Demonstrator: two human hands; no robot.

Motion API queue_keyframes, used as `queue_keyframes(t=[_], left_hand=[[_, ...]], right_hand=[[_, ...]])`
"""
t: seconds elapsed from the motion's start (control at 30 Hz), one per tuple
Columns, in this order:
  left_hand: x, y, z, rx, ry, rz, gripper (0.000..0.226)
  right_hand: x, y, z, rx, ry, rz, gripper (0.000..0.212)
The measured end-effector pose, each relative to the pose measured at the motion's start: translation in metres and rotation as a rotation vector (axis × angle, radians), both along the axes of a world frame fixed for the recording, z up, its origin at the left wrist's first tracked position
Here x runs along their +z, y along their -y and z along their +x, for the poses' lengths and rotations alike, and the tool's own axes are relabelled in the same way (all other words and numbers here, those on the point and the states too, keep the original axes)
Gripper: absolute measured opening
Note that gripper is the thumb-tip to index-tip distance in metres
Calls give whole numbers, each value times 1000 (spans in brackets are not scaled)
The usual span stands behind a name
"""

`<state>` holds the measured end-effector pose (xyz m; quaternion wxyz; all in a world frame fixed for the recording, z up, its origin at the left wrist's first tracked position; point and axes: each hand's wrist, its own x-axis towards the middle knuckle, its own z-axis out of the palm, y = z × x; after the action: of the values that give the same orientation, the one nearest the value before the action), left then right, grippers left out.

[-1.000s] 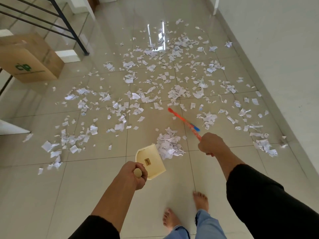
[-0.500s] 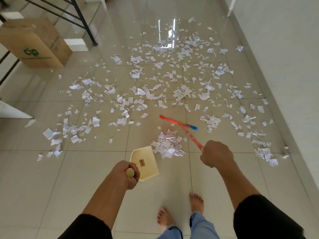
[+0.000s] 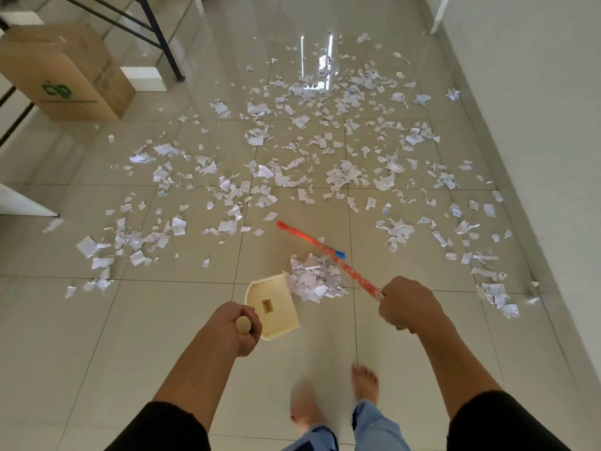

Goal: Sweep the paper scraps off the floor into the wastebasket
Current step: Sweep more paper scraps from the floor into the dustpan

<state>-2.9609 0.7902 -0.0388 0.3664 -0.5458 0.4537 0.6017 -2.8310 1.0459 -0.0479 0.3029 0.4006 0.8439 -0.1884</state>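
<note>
Low in the frame the left hand (image 3: pixel 234 327) has its fingers curled round the round-ended handle of a cream dustpan (image 3: pixel 273 305) lying on the tiled floor (image 3: pixel 97 346), while the right hand (image 3: pixel 405 304) grips the orange broom (image 3: pixel 328 255) that slants up-left past a small heap of scraps (image 3: pixel 313 278) touching the pan's mouth. Loose paper scraps (image 3: pixel 292 170) litter the whole middle of the frame as far as the white wall (image 3: pixel 536 92) on the right. A cardboard box (image 3: pixel 65 73) stands at upper left beside a black railing (image 3: pixel 153 34), well apart from the heap; two bare feet (image 3: pixel 366 382) show at the bottom centre.
</note>
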Motion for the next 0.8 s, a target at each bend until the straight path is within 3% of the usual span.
queue_keyframes(t=[0.17, 0.37, 0.57, 0.67, 0.8], left_hand=[[4, -3, 2, 4, 2, -9, 11], [6, 0, -3, 24, 9, -25, 11], [7, 3, -21, 60, -21, 16, 12], [9, 2, -33, 50, -38, 10, 11], [1, -1, -46, 20, -63, -57, 6]], right_hand=[[-14, 9, -21, -24, -74, 27, 8], [-17, 8, -15, -38, 5, -154, 8], [9, -2, 30, -84, 26, -108, 12], [4, 20, 44, -115, 3, -65, 1], [-18, 43, 45, -152, -33, -94, 12]])
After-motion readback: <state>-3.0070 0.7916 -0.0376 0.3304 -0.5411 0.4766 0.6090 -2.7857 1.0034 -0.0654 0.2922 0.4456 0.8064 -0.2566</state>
